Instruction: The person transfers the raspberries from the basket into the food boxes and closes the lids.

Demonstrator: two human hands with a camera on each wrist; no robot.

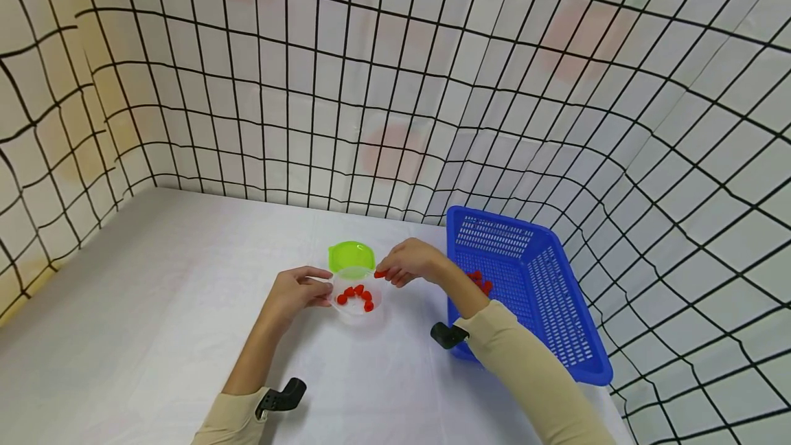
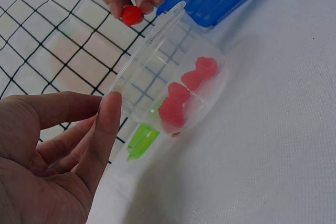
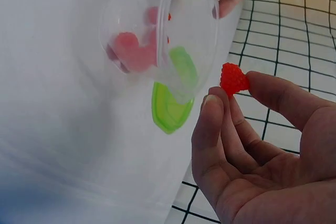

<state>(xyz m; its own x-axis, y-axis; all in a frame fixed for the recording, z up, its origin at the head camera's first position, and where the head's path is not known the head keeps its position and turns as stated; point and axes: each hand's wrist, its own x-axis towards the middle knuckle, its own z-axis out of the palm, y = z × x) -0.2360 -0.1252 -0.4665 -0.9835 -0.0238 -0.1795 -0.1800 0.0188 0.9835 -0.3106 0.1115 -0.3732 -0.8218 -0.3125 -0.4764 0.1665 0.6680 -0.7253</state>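
A clear plastic bowl stands on the white table with several red raspberries lying in it. My left hand pinches the bowl's rim on its left side between thumb and fingers. Between the thumb and fingertips of my right hand is a single raspberry, held at the bowl's right rim in the head view. Right behind the bowl lies a green lid, partly seen through the clear plastic in the right wrist view.
A blue plastic basket sits to the right, with several more raspberries inside, partly behind the right forearm. Black wire mesh backed by pale cloth rises along the back and both sides of the table.
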